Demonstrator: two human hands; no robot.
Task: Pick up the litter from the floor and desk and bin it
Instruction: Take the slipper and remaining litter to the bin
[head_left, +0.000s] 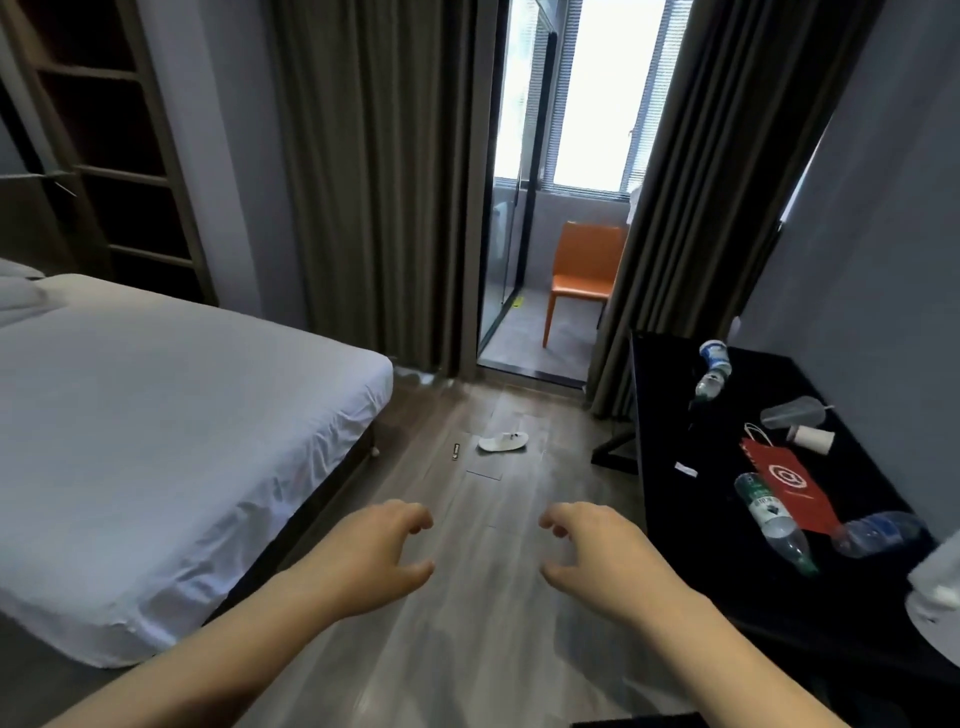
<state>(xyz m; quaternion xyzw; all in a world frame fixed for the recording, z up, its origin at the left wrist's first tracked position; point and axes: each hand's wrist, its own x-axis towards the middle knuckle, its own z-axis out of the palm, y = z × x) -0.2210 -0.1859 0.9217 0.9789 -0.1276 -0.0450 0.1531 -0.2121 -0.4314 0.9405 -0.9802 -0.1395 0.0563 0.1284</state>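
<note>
Litter lies on the black desk (670, 405) at the right: a green-labelled plastic bottle (774, 519), a clear bottle with a blue label (872, 532), a red paper bag (789, 483), a clear plastic cup (792, 413), a white paper cup (810, 436), another bottle (709, 384) and a white-and-blue tub (714, 353). On the wooden floor (493, 597) ahead lie a white slipper-like item (503, 441) and a small dark object (456, 450). My left hand (369, 556) and my right hand (602, 556) hover over the floor, fingers loosely curled, holding nothing.
A white bed (156, 441) fills the left side. Brown curtains (374, 182) frame a glass door to a balcony with an orange chair (584, 275). A white object (935, 597) sits at the desk's near right edge. Shelving (119, 156) stands at back left.
</note>
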